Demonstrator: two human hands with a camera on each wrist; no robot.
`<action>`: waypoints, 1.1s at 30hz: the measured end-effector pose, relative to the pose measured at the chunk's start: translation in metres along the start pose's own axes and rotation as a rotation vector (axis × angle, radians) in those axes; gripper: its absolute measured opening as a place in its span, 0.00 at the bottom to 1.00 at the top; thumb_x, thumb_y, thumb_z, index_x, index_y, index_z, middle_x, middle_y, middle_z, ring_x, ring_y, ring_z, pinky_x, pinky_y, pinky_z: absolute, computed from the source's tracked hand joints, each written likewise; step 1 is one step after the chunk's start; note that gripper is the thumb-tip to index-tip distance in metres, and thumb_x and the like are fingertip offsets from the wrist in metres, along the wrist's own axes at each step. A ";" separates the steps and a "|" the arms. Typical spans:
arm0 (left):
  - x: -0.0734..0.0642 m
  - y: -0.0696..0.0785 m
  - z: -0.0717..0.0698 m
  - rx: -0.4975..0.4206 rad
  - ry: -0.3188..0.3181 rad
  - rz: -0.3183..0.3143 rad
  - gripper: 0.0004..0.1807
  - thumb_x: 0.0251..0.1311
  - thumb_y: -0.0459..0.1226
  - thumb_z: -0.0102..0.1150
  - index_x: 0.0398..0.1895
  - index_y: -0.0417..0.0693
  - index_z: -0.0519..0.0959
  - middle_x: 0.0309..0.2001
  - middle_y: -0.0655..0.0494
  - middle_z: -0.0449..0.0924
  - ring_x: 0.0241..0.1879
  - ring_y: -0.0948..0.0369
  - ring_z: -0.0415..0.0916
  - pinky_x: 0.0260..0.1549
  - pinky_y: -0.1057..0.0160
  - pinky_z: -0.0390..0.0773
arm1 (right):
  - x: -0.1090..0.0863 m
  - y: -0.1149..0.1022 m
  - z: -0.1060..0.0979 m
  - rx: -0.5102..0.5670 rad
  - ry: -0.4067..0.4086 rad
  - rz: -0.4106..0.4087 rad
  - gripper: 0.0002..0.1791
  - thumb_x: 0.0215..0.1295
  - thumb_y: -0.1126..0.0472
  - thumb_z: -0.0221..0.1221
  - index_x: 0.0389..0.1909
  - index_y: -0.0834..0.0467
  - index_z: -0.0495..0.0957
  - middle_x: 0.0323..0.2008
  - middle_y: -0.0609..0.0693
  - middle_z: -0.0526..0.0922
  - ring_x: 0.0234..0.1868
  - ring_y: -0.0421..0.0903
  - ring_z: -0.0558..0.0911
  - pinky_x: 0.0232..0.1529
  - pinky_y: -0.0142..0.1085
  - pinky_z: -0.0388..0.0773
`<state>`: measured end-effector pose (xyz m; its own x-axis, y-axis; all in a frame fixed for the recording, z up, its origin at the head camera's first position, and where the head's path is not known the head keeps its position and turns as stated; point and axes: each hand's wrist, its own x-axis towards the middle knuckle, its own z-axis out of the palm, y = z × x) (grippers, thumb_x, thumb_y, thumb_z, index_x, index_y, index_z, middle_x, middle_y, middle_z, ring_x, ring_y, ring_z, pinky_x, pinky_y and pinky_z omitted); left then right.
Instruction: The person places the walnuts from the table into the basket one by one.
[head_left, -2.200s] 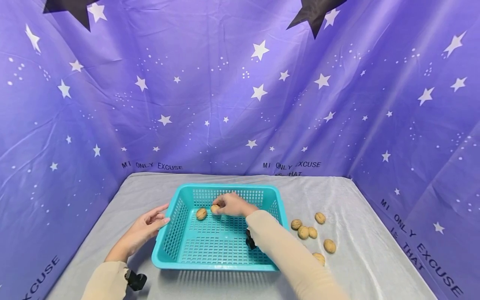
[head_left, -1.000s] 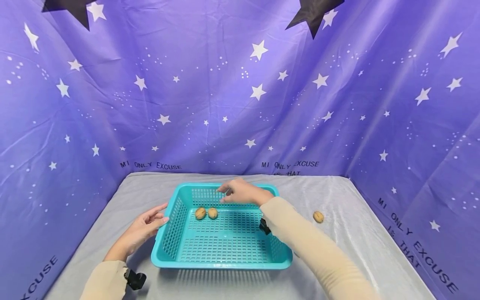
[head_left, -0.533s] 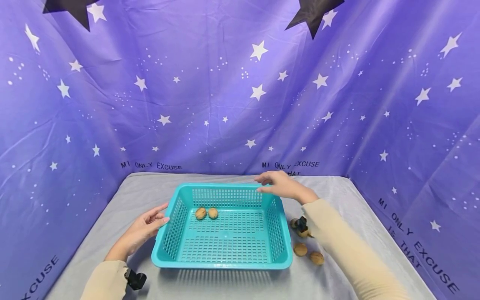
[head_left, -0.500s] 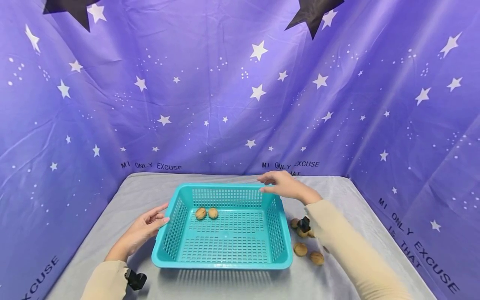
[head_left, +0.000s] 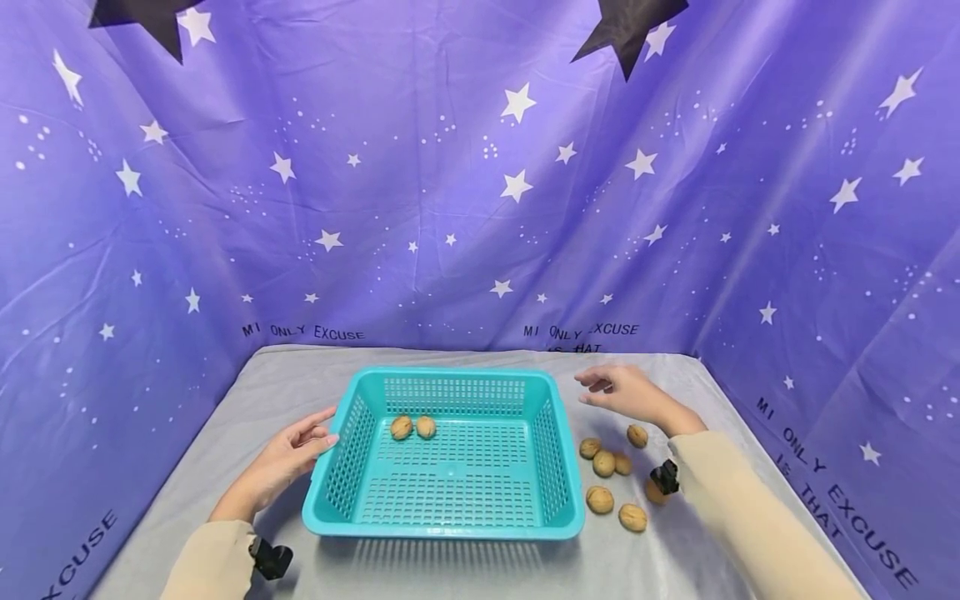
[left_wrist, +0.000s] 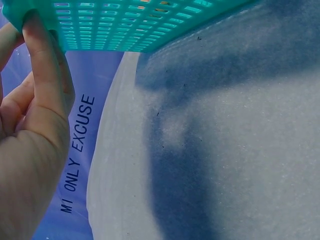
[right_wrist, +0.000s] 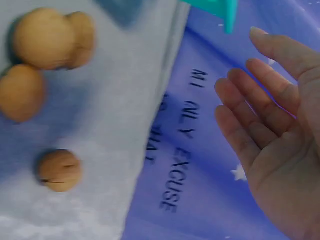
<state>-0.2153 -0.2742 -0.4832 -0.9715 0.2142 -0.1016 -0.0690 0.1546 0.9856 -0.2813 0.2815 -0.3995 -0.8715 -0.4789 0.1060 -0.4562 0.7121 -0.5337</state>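
Note:
Along the outer left edge of the turquoise plastic basket (head_left: 450,533), my left hand (head_left: 281,467) rests with fairly straight fingers; its fingertips touch the rim, as the left wrist view also shows. Two walnuts (head_left: 401,427) lie side by side near the back left of the basket floor. My right hand (head_left: 626,393) hovers beyond the basket's right side with nothing in it; the right wrist view shows its palm bare and fingers loosely bent. Several more walnuts (head_left: 632,517) lie on the cloth below it, one partly covered by the black wrist camera (head_left: 665,477).
A grey cloth (head_left: 442,575) covers the table. Purple star-printed curtains (head_left: 420,208) enclose it at the back and both sides. The basket's right wall stands between the loose walnuts and the pair inside.
The right hand set a walnut beside the first one in the basket and let go. It then lifted out and moved right, over the loose walnuts. The left hand stayed put.

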 end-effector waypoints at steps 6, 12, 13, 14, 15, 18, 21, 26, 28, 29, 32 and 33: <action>-0.001 0.001 0.000 0.009 0.006 -0.005 0.40 0.70 0.41 0.61 0.79 0.44 0.54 0.54 0.44 0.74 0.47 0.58 0.77 0.48 0.60 0.80 | -0.014 0.019 0.025 0.036 -0.035 0.042 0.21 0.67 0.59 0.64 0.56 0.69 0.79 0.52 0.64 0.82 0.48 0.56 0.83 0.50 0.49 0.81; -0.001 0.001 0.000 0.005 0.005 -0.001 0.39 0.70 0.40 0.60 0.79 0.44 0.54 0.54 0.44 0.75 0.47 0.59 0.78 0.47 0.60 0.81 | -0.025 0.030 0.048 0.079 -0.077 0.097 0.23 0.64 0.59 0.67 0.54 0.71 0.79 0.50 0.64 0.83 0.48 0.59 0.83 0.50 0.50 0.81; -0.001 0.001 0.000 0.006 0.007 0.000 0.39 0.70 0.40 0.60 0.79 0.44 0.54 0.54 0.44 0.75 0.47 0.59 0.78 0.47 0.60 0.81 | -0.026 0.031 0.050 0.081 -0.083 0.104 0.23 0.63 0.58 0.67 0.53 0.70 0.80 0.49 0.63 0.84 0.48 0.58 0.84 0.51 0.51 0.80; -0.001 0.001 0.000 0.004 0.008 0.001 0.39 0.70 0.40 0.60 0.79 0.44 0.55 0.54 0.44 0.75 0.47 0.59 0.78 0.46 0.60 0.81 | -0.027 0.032 0.053 0.082 -0.091 0.112 0.23 0.62 0.58 0.68 0.52 0.70 0.80 0.48 0.62 0.84 0.47 0.58 0.84 0.51 0.52 0.80; -0.001 0.001 0.000 0.002 0.009 0.002 0.39 0.70 0.40 0.60 0.79 0.43 0.55 0.54 0.45 0.76 0.47 0.59 0.78 0.46 0.60 0.81 | -0.028 0.034 0.055 0.075 -0.097 0.123 0.23 0.62 0.57 0.69 0.51 0.69 0.81 0.46 0.60 0.85 0.46 0.56 0.84 0.51 0.52 0.80; 0.000 0.000 0.000 -0.002 0.008 0.002 0.39 0.70 0.40 0.60 0.79 0.43 0.54 0.53 0.45 0.76 0.46 0.60 0.78 0.46 0.60 0.81 | -0.030 0.037 0.059 0.061 -0.112 0.153 0.21 0.61 0.55 0.69 0.49 0.66 0.83 0.41 0.52 0.86 0.43 0.50 0.83 0.49 0.49 0.79; 0.000 0.000 0.000 -0.001 0.005 0.004 0.39 0.70 0.40 0.60 0.79 0.43 0.54 0.54 0.45 0.76 0.46 0.60 0.78 0.45 0.60 0.81 | -0.031 0.040 0.061 0.045 -0.116 0.163 0.18 0.61 0.54 0.70 0.46 0.63 0.84 0.37 0.46 0.84 0.39 0.44 0.81 0.45 0.45 0.79; 0.000 0.000 0.000 -0.003 0.002 0.007 0.39 0.71 0.40 0.60 0.79 0.42 0.54 0.54 0.46 0.75 0.45 0.60 0.77 0.45 0.60 0.81 | -0.032 0.041 0.061 0.051 -0.106 0.162 0.17 0.61 0.54 0.69 0.44 0.61 0.85 0.36 0.45 0.84 0.38 0.43 0.80 0.44 0.44 0.78; 0.000 -0.001 0.000 -0.011 -0.001 0.008 0.39 0.71 0.39 0.60 0.79 0.42 0.53 0.54 0.46 0.76 0.46 0.60 0.78 0.46 0.60 0.81 | -0.032 0.041 0.060 0.057 -0.098 0.166 0.17 0.61 0.54 0.69 0.45 0.62 0.85 0.36 0.45 0.84 0.38 0.44 0.81 0.45 0.45 0.79; 0.000 -0.001 0.000 -0.014 -0.001 0.009 0.39 0.71 0.39 0.59 0.79 0.41 0.53 0.53 0.46 0.76 0.46 0.60 0.78 0.47 0.60 0.81 | -0.032 0.040 0.059 0.061 -0.093 0.169 0.17 0.61 0.54 0.69 0.45 0.62 0.85 0.36 0.45 0.84 0.38 0.44 0.81 0.45 0.45 0.79; 0.001 -0.001 -0.001 -0.023 -0.002 0.011 0.39 0.71 0.39 0.60 0.79 0.41 0.53 0.53 0.46 0.76 0.47 0.60 0.79 0.48 0.59 0.81 | -0.031 0.040 0.057 0.068 -0.078 0.175 0.18 0.62 0.54 0.69 0.46 0.62 0.84 0.37 0.46 0.85 0.39 0.44 0.81 0.46 0.45 0.79; 0.001 -0.001 -0.001 -0.021 -0.002 0.011 0.39 0.71 0.39 0.60 0.79 0.42 0.53 0.53 0.46 0.76 0.47 0.60 0.79 0.48 0.59 0.81 | -0.031 0.040 0.056 0.072 -0.073 0.176 0.18 0.62 0.54 0.69 0.47 0.63 0.84 0.37 0.46 0.85 0.39 0.44 0.82 0.46 0.45 0.79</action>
<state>-0.2164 -0.2749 -0.4844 -0.9717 0.2180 -0.0910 -0.0632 0.1315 0.9893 -0.2622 0.2959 -0.4711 -0.9199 -0.3884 -0.0536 -0.2823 0.7509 -0.5971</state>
